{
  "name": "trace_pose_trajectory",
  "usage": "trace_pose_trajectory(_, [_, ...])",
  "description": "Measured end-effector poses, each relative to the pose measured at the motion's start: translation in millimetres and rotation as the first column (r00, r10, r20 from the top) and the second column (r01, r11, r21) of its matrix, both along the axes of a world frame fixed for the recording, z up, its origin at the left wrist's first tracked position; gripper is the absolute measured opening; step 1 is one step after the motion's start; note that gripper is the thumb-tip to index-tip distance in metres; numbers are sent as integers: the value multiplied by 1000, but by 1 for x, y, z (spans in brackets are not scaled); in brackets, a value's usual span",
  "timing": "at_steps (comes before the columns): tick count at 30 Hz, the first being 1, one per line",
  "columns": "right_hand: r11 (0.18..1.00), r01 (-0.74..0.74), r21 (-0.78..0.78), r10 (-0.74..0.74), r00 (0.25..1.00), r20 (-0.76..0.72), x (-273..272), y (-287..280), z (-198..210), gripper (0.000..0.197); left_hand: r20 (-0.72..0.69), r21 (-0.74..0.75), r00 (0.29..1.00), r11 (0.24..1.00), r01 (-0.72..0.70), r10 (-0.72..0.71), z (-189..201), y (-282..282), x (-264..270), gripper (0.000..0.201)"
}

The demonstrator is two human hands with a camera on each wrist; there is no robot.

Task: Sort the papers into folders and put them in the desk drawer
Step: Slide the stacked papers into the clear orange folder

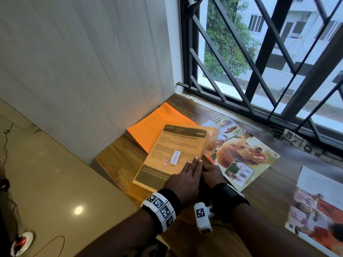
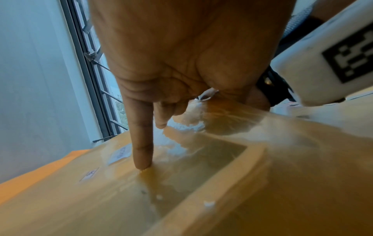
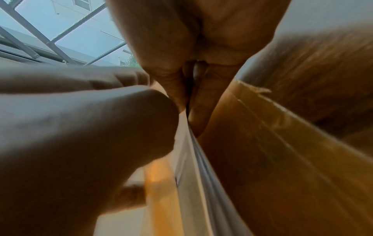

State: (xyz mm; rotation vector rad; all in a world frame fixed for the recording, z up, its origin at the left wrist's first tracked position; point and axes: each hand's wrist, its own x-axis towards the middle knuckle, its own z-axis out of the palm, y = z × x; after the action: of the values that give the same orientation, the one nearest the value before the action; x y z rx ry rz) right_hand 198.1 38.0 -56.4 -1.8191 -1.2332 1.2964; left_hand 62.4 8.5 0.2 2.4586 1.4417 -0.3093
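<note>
A see-through amber folder (image 1: 172, 154) lies on the wooden desk (image 1: 118, 160), holding a printed sheet headed "3791 KITCHEN" and bearing a white "KITCHEN" label (image 1: 175, 158). My left hand (image 1: 185, 175) lies flat on the folder's near right part with straight fingers; in the left wrist view a fingertip (image 2: 142, 161) presses the cover (image 2: 90, 207). My right hand (image 1: 212, 173) sits just right of it, fingers hidden at the folder's right edge. In the right wrist view its thumb and fingers (image 3: 181, 95) pinch the folder's edge and the white sheets (image 3: 193, 175) inside.
A plain orange folder (image 1: 157, 123) lies behind, against the wall. An animal picture sheet (image 1: 241, 153) lies to the right, partly under the amber folder. Another picture sheet (image 1: 315, 210) lies at the far right. A barred window (image 1: 259, 71) backs the desk; the desk's left edge drops to the floor.
</note>
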Motion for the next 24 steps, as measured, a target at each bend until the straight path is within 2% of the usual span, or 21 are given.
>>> trace_pose_trajectory(4, [1000,3,-17,-4,1000,-30,2,1,-3,15,12,52,999,998,30,-30,-6,0,-4,79])
trace_pose_trajectory(7, [996,84,-13,-84,996,-22,6,-7,13,24,32,63,998,996,59,-62,-7,-2,-7,88])
trace_pose_trajectory(9, [985,173,-23,-174,981,-82,10,-12,16,27,33,112,999,993,33,-37,-8,-2,-14,88])
trace_pose_trajectory(11, [971,238,3,-237,970,-60,15,-15,11,28,32,147,999,989,-35,30,-10,1,-27,88])
trace_pose_trajectory(13, [979,203,33,-204,978,39,17,-18,9,42,-16,160,994,982,-104,108,-11,5,-45,86])
trace_pose_trajectory(15, [984,179,24,-181,979,96,14,-24,12,49,-67,211,982,965,-157,175,-8,8,-65,71])
trace_pose_trajectory(18, [982,183,-35,-178,976,122,3,-32,15,62,-38,262,950,920,-291,311,-2,13,-90,44])
trace_pose_trajectory(20, [977,203,-62,-191,968,160,-6,-36,16,58,-5,222,909,887,-405,416,-4,18,-107,43])
trace_pose_trajectory(21, [974,214,-79,-199,966,164,-11,-37,16,49,15,174,881,866,-468,473,-7,21,-115,47])
trace_pose_trajectory(22, [969,227,-95,-213,966,145,-15,-37,16,39,33,112,851,844,-525,524,-10,23,-121,53])
trace_pose_trajectory(24, [959,261,-109,-252,963,95,-24,-37,10,36,60,14,820,821,-571,570,-15,28,-129,61])
